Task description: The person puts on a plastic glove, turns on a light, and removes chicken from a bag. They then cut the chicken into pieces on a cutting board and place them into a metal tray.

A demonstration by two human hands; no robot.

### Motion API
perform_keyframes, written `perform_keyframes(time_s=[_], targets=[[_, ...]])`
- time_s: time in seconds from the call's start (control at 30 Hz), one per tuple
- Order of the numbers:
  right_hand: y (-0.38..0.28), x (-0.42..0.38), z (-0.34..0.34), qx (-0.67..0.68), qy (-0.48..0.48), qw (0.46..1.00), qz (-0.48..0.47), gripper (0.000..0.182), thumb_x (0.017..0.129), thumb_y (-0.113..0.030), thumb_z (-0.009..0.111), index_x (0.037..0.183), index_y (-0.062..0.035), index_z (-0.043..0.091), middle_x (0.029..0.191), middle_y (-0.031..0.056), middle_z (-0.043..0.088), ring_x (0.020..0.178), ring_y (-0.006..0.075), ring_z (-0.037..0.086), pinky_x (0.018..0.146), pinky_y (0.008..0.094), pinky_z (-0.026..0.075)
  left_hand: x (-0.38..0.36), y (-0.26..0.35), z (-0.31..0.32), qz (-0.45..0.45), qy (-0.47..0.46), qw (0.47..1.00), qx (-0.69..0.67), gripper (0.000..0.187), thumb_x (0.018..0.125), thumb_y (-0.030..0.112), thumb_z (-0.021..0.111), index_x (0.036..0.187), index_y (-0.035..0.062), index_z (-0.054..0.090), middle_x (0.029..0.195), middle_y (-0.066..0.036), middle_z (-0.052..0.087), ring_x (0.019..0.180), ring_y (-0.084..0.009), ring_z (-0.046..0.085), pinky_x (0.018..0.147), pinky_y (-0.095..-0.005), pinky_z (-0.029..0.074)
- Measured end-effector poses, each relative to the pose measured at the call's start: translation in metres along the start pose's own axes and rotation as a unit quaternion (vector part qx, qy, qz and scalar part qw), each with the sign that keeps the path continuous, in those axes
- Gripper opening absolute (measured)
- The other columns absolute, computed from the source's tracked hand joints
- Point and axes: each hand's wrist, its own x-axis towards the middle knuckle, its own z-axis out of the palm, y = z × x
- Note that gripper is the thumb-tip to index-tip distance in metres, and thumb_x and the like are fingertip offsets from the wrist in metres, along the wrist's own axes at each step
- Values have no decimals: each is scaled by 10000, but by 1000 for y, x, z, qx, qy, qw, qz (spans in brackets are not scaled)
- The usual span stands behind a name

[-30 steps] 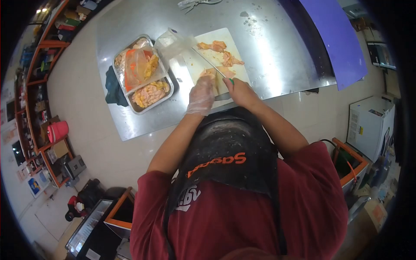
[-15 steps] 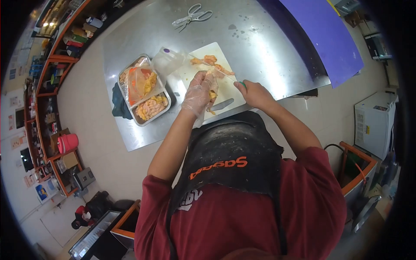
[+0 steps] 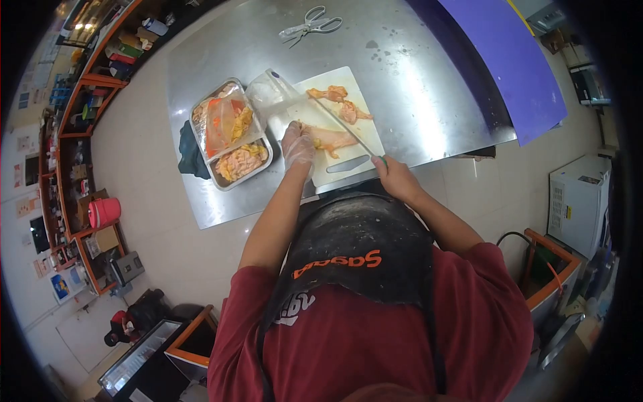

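My left hand [image 3: 297,145], in a clear plastic glove, has its fingers closed on the left end of a piece of raw chicken [image 3: 329,140]. That piece lies on a white cutting board [image 3: 367,137]. My bare right hand [image 3: 397,176] grips the green handle of a long knife [image 3: 351,130], whose blade slants across the board beside the chicken piece. Beyond the blade, two smaller raw chicken pieces [image 3: 328,93] rest on the board. The board's slot handle is at its near edge.
Left of the board, a metal tray [image 3: 269,159] holds raw chicken and a plastic bag [image 3: 224,127]. A clear plastic container [image 3: 268,92] stands between tray and board. Scissors [image 3: 311,27] lie at the far side of the steel table [image 3: 228,50]. A purple sheet [image 3: 512,67] is at right.
The chicken in my left hand has come down flat onto the board. My left hand has shifted slightly left, and my right hand has moved nearer me with the knife.
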Motion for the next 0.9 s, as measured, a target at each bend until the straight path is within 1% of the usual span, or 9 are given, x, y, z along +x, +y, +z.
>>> perform_keyframes(time_s=[0.03,0.13,0.23,0.33,0.43,0.6,0.67,0.77,0.9], targets=[[-1,-4,-3,0,5,1000,5,603,1061,-537,392,1132,14,625,1075,334,665,1079,509,618,935,530,477,-4,14,-12,-15,-2,1000,14,239,919,149,595,1129,40,632,984,-218,690,979,-390,688,876,-469,541],[10,-12,-2,3,25,1000,7,595,1063,-535,390,1125,11,619,1062,333,669,1063,518,619,927,539,479,-3,11,-13,31,-1,988,154,215,905,134,597,1087,34,655,1013,-222,664,994,-425,652,895,-480,528],[3,-23,10,30,24,999,18,597,1066,-528,386,1120,20,614,1060,337,667,1058,520,618,927,543,479,-20,10,-11,140,146,968,146,189,897,143,610,1031,26,673,1045,-207,644,1018,-396,626,905,-460,512],[-7,-18,40,56,71,996,-9,554,1078,-492,397,1079,21,606,982,320,665,991,519,627,867,535,484,-37,36,-20,311,-76,927,196,183,888,154,628,1006,24,680,1022,-170,647,1018,-340,611,919,-426,502],[-22,2,63,69,116,991,-25,544,1083,-474,403,1057,31,603,961,318,669,982,520,630,852,532,488,-34,35,9,357,-124,889,258,197,859,168,649,997,32,683,985,-142,642,994,-307,617,899,-417,511],[-41,14,50,30,88,996,13,574,1077,-486,400,1098,44,618,1031,339,667,1050,510,628,905,535,488,-25,29,20,376,-112,887,245,209,822,146,630,991,33,679,966,-125,637,954,-273,625,875,-395,516],[-31,-3,44,11,49,997,54,605,1069,-506,389,1164,39,634,1120,340,661,1112,493,620,957,538,483,-24,24,19,393,-91,887,225,203,822,136,621,989,33,674,967,-125,635,952,-267,625,876,-389,515],[13,-53,43,9,28,996,79,619,1068,-511,388,1173,46,637,1118,333,668,1108,486,629,955,535,486,-26,35,14,381,-66,883,267,185,828,129,614,981,38,662,970,-125,633,942,-265,628,871,-390,518],[13,-7,44,-17,34,999,19,625,1069,-511,393,1119,58,647,1057,337,673,1072,492,640,929,529,492,-24,21,25,409,-57,884,220,163,839,129,611,977,53,652,969,-125,633,943,-271,632,874,-404,511]])
